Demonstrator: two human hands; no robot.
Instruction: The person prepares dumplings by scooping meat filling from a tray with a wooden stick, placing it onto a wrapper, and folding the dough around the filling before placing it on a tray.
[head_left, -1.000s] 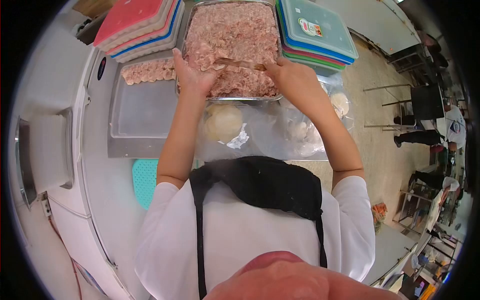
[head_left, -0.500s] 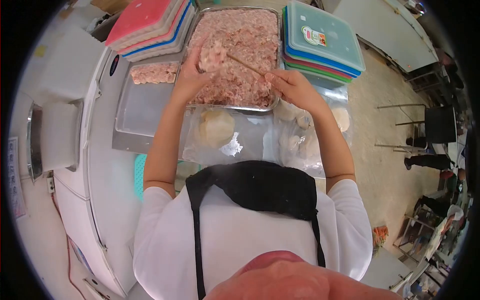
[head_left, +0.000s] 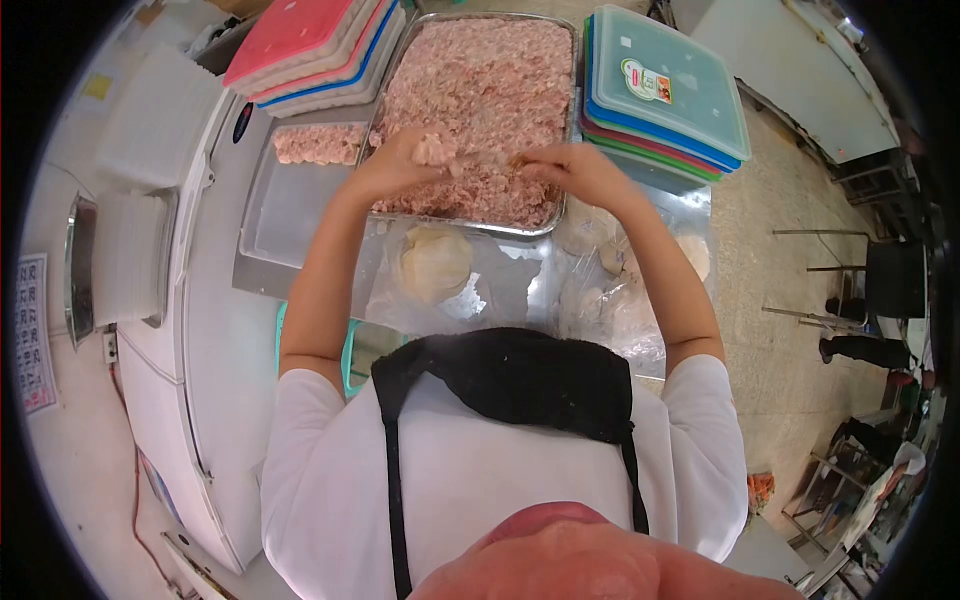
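Note:
A large metal tray (head_left: 540,229) full of minced meat (head_left: 480,75) lies in front of me. Above its near left part, my left hand (head_left: 395,170) is closed around a pale, meat-filled dumpling (head_left: 433,150). My right hand (head_left: 570,170) pinches a thin brown stick (head_left: 517,161) over the meat; motion blurs most of the stick. Closer to my body, a stack of round dough wrappers (head_left: 437,262) sits on clear plastic. To the left, a row of filled dumplings (head_left: 318,143) lines the far end of a shallow plastic tray (head_left: 300,215).
Stacked containers with red and blue lids (head_left: 305,50) stand at the back left. More lidded boxes (head_left: 665,90) are piled right of the meat. Plastic bags with pale dough rounds (head_left: 610,290) lie at front right. A white freezer (head_left: 190,400) borders the left side.
The stick in my right hand has swung from pointing toward the dumpling into a blur. My left hand has lowered slightly with the dumpling. The whole view has shifted a little.

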